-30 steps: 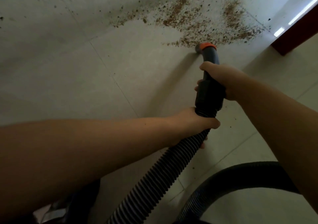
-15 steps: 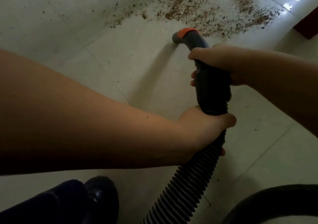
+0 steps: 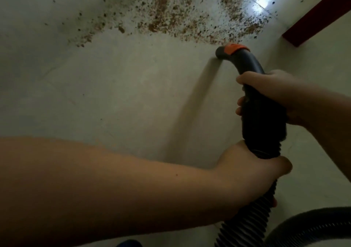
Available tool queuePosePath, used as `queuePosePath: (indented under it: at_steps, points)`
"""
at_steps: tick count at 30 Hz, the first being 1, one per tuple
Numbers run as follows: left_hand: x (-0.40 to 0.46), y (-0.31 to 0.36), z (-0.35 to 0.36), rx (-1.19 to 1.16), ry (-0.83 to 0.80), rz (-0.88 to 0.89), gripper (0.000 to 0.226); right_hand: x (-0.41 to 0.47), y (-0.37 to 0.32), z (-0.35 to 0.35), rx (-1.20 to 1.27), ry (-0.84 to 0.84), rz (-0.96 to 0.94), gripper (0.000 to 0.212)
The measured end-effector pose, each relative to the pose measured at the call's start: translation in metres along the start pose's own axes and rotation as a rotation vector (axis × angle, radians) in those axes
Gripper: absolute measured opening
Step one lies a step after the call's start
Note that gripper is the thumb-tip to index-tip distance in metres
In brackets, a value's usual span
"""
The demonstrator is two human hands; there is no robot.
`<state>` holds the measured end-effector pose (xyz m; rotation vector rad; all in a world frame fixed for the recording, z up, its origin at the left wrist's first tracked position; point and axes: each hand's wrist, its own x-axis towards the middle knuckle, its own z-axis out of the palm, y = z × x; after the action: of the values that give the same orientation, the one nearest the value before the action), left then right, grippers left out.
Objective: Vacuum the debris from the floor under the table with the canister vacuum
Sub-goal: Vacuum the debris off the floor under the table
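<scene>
With my right hand [image 3: 269,93] gripping the nozzle [image 3: 245,60] and left hand [image 3: 252,172] clasping the hose [image 3: 248,220], I've swung its tip back to the debris [image 3: 176,17] edge, most still unvacuumed.

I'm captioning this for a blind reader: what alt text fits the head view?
Two bare hands hold a black vacuum hose, its orange-banded nozzle at the near edge of brown debris on pale floor tiles. The right hand grips the handle, the left hand the ribbed hose.

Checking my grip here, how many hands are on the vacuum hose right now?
2. The right hand grips the black nozzle handle; the left hand grips the ribbed hose just below.
</scene>
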<state>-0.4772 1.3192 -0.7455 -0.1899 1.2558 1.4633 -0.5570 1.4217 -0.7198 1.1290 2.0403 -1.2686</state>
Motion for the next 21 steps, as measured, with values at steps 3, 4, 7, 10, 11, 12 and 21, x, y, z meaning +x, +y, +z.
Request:
queuePosePath:
  at_steps: [3, 4, 7, 10, 11, 12, 21]
  points:
    - [0.0, 0.004, -0.015, -0.04, -0.11, -0.083, 0.016, 0.004, -0.001, 0.007, 0.03, 0.036, 0.006, 0.038]
    - [0.001, 0.003, -0.021, -0.047, -0.101, -0.073, 0.016, 0.005, -0.003, 0.011, 0.031, 0.045, 0.002, 0.036]
    - [0.001, -0.001, -0.037, -0.074, -0.068, -0.035, 0.015, 0.008, -0.012, 0.025, 0.05, 0.046, -0.001, 0.032]
    - [-0.006, 0.0, -0.047, -0.113, -0.032, 0.006, 0.015, 0.008, -0.024, 0.037, 0.013, 0.015, 0.002, 0.031]
    - [-0.006, 0.0, -0.049, -0.116, -0.023, 0.018, 0.014, 0.008, -0.028, 0.04, -0.017, 0.006, 0.0, 0.031]
    - [-0.008, 0.001, -0.051, -0.122, -0.017, 0.032, 0.013, 0.007, -0.032, 0.043, -0.042, -0.005, -0.006, 0.03]
    - [-0.012, 0.006, -0.047, -0.147, -0.009, 0.059, 0.012, 0.01, -0.042, 0.046, -0.158, -0.024, 0.002, 0.028]
